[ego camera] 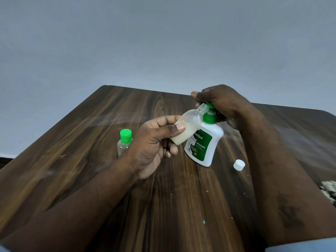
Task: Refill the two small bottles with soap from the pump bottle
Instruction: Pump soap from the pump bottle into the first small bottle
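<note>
Over the desk [181,206], left fingers [177,127] grip the uncapped small bottle [189,126]; at 1 o'clock, right fingers [197,95] clasp the pump bottle [203,144].

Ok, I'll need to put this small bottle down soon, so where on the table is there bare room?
Bare wood lies left of the green-capped bottle, out to the table edge, and near you, in front of the pump bottle. It is crowded between that bottle and the white cap.
</note>
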Motion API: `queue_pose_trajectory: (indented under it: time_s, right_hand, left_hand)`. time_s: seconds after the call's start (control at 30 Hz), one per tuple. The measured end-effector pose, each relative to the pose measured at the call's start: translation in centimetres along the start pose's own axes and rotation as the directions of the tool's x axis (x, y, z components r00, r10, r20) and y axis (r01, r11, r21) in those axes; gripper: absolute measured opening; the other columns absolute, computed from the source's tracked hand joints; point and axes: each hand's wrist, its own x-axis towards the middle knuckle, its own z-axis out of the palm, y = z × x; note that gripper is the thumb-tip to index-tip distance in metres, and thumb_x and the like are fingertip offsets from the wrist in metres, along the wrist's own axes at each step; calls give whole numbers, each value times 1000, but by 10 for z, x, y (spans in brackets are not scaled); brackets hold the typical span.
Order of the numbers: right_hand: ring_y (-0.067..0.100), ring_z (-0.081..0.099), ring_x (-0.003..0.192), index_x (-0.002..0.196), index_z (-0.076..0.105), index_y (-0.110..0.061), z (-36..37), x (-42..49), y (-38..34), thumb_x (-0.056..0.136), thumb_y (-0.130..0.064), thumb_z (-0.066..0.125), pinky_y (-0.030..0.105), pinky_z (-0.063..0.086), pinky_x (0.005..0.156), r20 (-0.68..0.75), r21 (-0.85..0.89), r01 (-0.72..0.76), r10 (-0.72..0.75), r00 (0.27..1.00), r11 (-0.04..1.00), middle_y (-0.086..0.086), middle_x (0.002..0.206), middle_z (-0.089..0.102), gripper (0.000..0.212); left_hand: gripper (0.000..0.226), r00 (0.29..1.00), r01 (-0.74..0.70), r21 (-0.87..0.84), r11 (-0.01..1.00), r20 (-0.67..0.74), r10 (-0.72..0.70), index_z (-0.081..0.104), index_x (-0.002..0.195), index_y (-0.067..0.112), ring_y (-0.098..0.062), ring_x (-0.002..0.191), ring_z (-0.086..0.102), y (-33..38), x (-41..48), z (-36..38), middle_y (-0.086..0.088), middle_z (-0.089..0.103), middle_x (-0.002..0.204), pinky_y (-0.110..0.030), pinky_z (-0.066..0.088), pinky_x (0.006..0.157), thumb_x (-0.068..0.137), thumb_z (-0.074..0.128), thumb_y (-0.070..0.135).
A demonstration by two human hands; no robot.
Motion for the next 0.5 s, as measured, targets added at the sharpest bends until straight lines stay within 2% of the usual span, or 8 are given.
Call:
queue_pose_trajectory:
  time_s: [0.17,0.27,0.37,0.5]
  right_hand:
    - [27,49,79,92,65,-14,3,-3,-1,94,-38,74,40,40,75,-3,-1,-24,24,1000,1000,13,87,60,26]
    - [22,57,72,90,66,-11,4,-3,0,95,-35,73,32,48,66,-14,0,-51,51,999,999,10,87,64,25]
    - [18,57,65,89,65,-11,4,-2,1,96,-34,71,27,48,59,-10,-7,-48,48,999,999,9,84,63,25]
    - [21,58,72,88,67,-11,3,0,1,96,-38,73,34,48,69,-13,-47,-34,34,999,998,10,86,65,29]
  left_hand:
    - [39,1000,3,-1,1000,-8,-3,71,113,4,-10,41,49,1,-1,1,-11,67,79,-17,31,37,79,70,22]
    - [39,1000,6,2,1000,-12,-6,71,113,3,-10,40,49,1,-1,1,-12,67,80,-17,31,37,79,71,22]
    - [37,1000,8,0,1000,-5,-8,71,114,3,-10,41,49,-1,0,0,-11,67,78,-17,31,37,81,76,20]
    - [39,1000,10,-2,1000,-2,-10,69,117,2,-10,41,49,-2,1,-2,-11,68,79,-17,32,37,83,75,20]
